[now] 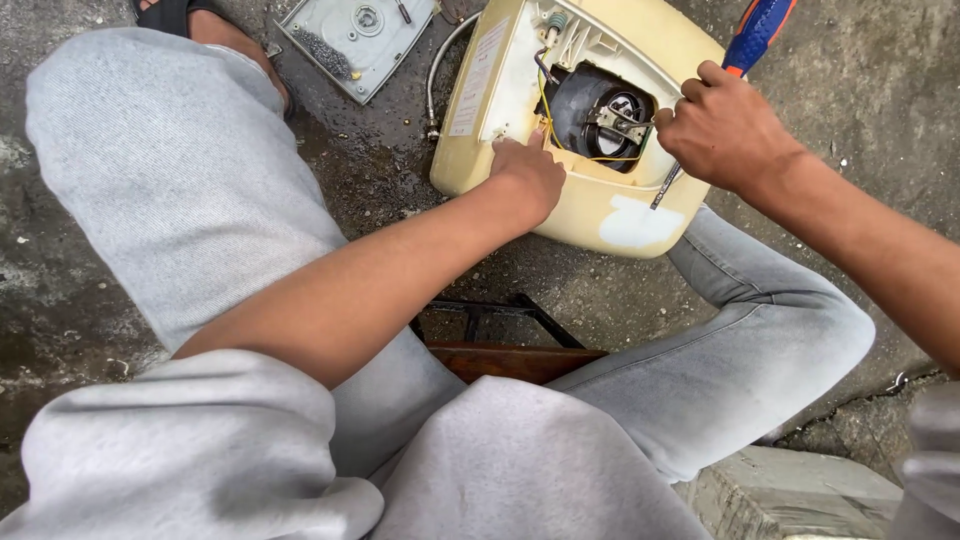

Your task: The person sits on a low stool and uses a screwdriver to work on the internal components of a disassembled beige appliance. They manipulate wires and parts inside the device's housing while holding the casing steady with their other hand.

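Rough, damp concrete ground [400, 180], dark and stained, seen from above by a seated person

Nearest: grey sweatshirt sleeves and pale grey trousers [180, 190], knees spread; between them a dark wooden stool edge [515, 360] on a black metal frame

Middle: left hand [528, 175], fingers curled under, knuckles pressed on the front lip of a cream plastic appliance housing [600, 215]; whether it pinches anything cannot be told. Right hand [722, 125], closed in a fist round a screwdriver with a blue and orange handle [758, 30]; the handle rises up and away, the thin shaft [665, 188] slants down and toward the person, past the heel of the hand

Housing lies on the ground just ahead of both hands, between the knees, its long axis running from near-right to far-left. Its round opening [598, 122] shows a dark cavity with a metal bracket and yellow wires, directly between the two hands; the right hand sits at its right rim, the left at its near rim, both about equally close

Farther: flexible metal hose [440, 60] curving beside the housing's left edge; grey square cover plate [355, 40] lying flat, apart from the housing; sandalled foot [215, 25] at the top-left edge
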